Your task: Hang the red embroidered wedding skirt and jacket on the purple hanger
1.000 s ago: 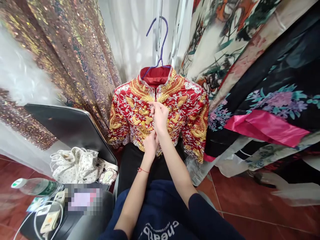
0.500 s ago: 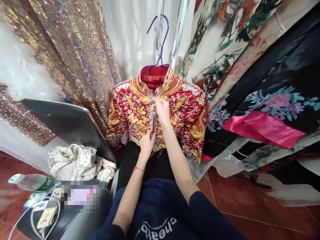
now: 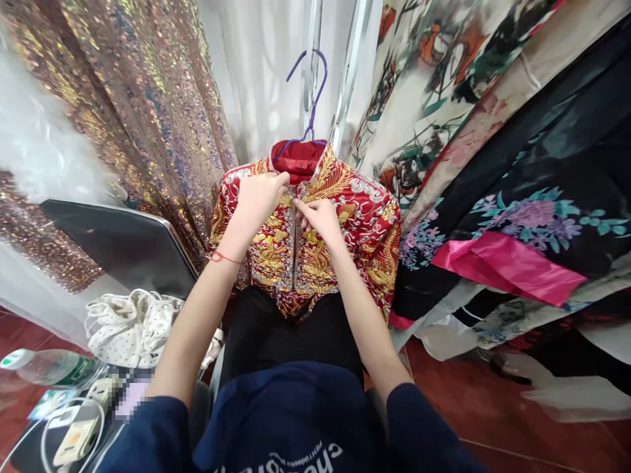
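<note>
A red jacket (image 3: 269, 256) with dense gold and silver embroidery hangs upright on a purple hanger (image 3: 315, 108), its hem by my knees. Up at the stand collar, my left hand (image 3: 261, 197) is closed, thumb and finger pinching the front edge just below the neck. My right hand (image 3: 320, 217) pinches the front opening slightly lower and to the right, its other fingers curled. Whatever small part lies between the right fingertips is too small to make out. Below the hands, the two front edges run down close together.
Left of me stand a black chair back (image 3: 123, 240), a spotted white cloth bag (image 3: 131, 328), a plastic bottle (image 3: 54, 368) and a power strip with white cables (image 3: 76, 440). Sequined fabric (image 3: 162, 112) hangs behind; floral garments (image 3: 532, 210) and pink satin (image 3: 507, 266) hang at right.
My left hand has risen from the lower front of the jacket to the collar. My right hand has stayed near the upper front, and the view has shifted slightly.
</note>
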Demonstrator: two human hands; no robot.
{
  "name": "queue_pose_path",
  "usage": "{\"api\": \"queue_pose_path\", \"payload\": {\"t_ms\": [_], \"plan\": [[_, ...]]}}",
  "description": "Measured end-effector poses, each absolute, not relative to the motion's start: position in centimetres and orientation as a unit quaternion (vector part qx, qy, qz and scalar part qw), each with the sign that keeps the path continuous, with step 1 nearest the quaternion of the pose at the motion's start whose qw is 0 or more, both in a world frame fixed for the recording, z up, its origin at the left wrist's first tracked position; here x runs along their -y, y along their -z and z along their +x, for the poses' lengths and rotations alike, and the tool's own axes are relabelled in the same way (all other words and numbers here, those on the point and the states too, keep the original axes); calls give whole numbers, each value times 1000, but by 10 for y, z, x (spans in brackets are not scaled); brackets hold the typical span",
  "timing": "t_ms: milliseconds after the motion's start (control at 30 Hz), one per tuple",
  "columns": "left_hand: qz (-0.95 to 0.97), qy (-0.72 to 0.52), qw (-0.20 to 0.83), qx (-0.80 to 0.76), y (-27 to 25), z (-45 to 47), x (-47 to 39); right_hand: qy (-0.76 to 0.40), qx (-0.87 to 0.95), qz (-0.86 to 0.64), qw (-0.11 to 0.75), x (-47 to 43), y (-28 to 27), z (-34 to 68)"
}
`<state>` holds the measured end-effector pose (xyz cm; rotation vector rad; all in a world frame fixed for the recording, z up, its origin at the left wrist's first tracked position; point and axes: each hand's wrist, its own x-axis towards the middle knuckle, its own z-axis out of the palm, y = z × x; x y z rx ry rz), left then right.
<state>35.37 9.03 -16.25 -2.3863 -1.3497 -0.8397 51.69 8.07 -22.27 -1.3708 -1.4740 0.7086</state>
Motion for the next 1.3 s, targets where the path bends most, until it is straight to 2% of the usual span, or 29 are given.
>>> {"api": "queue_pose_path", "payload": {"t_ms": [233,300,433,533,700,900,1100,1300], "plan": [[-817,357,138,431,159,338,-82,-198,628,-560,502,-63,210,512],[-814,380,137,418,155,330,-90,-125,648,-541,521,-55,203,523],[-804,400,136,419,158,303,-126,98,631,-545,543,-48,190,563],[-816,346,98,453,174,287,-152,184,645,-556,491,-53,190,590],[-791,377,109,469,183,284,-163,213,693,-573,383,-68,188,603],[-747,483,72,450,157,293,-165,242,667,-584,394,-81,166,614],[-757,403,40,513,176,285,-166,187,652,-629,380,-93,191,630],[-746,417,42,517,183,284,-161,186,653,-624,385,-92,194,634]]}}
